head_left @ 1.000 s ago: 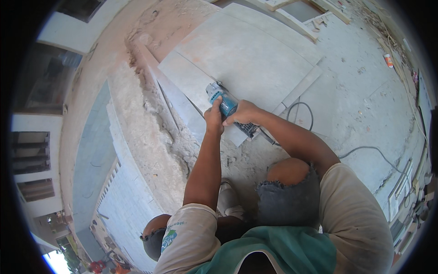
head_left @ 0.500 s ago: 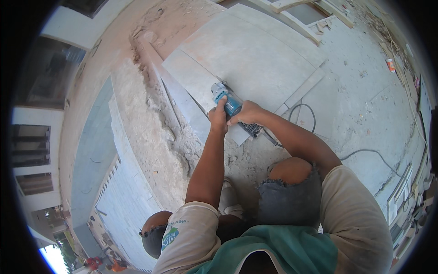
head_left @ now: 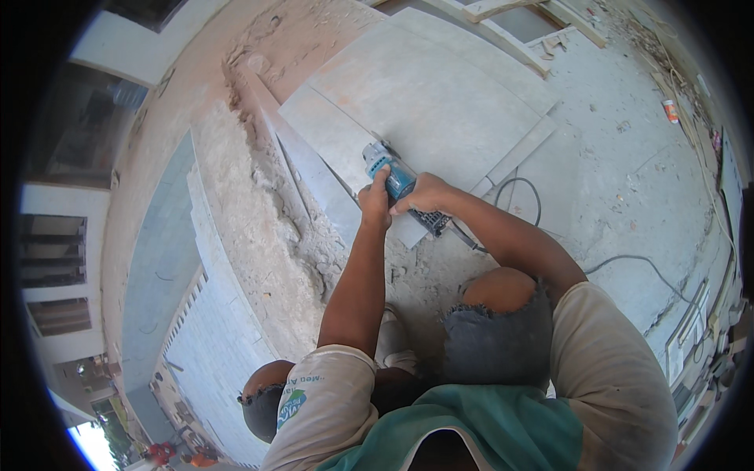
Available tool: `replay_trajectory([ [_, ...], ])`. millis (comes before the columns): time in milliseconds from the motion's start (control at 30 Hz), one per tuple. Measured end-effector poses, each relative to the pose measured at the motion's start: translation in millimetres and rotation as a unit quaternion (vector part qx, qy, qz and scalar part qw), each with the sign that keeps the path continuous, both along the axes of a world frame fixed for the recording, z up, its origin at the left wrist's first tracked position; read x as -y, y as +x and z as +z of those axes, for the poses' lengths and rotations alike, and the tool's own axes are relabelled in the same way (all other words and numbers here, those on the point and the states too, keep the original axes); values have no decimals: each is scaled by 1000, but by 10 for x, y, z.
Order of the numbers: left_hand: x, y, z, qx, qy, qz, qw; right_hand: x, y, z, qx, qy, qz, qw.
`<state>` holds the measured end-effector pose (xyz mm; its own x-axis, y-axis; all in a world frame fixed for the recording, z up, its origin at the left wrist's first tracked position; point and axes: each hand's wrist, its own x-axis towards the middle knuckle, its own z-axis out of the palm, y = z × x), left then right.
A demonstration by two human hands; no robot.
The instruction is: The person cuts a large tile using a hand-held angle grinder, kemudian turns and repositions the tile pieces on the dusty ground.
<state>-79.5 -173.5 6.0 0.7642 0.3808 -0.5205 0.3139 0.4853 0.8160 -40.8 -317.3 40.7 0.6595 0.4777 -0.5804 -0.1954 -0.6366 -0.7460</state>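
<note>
A teal angle grinder (head_left: 399, 180) with a grey head rests low over a large pale tile slab (head_left: 448, 94). My left hand (head_left: 375, 201) is wrapped round the near left side of its body, thumb along the top. From the right, my right hand (head_left: 428, 194) closes on the body just behind. A thin straight line runs across the slab from its far left edge to the tool's head. The disc itself is hidden beneath the head. From the tool's rear end a dark power cord (head_left: 469, 239) loops off to the right.
Narrow tile strips (head_left: 302, 157) lie left of the slab, beside a broken concrete edge (head_left: 275, 188). Wooden boards (head_left: 503, 35) stand beyond it. The cord (head_left: 652, 265) crosses the dusty floor at right, near an orange-and-white cup (head_left: 671, 111). My bent knees are close below.
</note>
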Motion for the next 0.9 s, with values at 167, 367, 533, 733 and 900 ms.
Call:
replay_trajectory([
  [167, 3, -23, -38, 8, -4, 5, 1000, 3, -39, 15, 20, -23, 5, 1000],
  [367, 41, -86, -98, 33, -24, 1, 999, 61, -94, 13, 27, -24, 12, 999],
  [533, 73, -99, -90, 25, -17, 11, 999, 83, -115, 16, 25, -20, 15, 999],
  [733, 90, -94, -67, 21, -10, -3, 1000, 82, -94, -75, 26, -25, 7, 999],
  [900, 78, -94, -65, 13, -2, 5, 1000, 80, -101, -87, 17, -7, 1, 1000],
])
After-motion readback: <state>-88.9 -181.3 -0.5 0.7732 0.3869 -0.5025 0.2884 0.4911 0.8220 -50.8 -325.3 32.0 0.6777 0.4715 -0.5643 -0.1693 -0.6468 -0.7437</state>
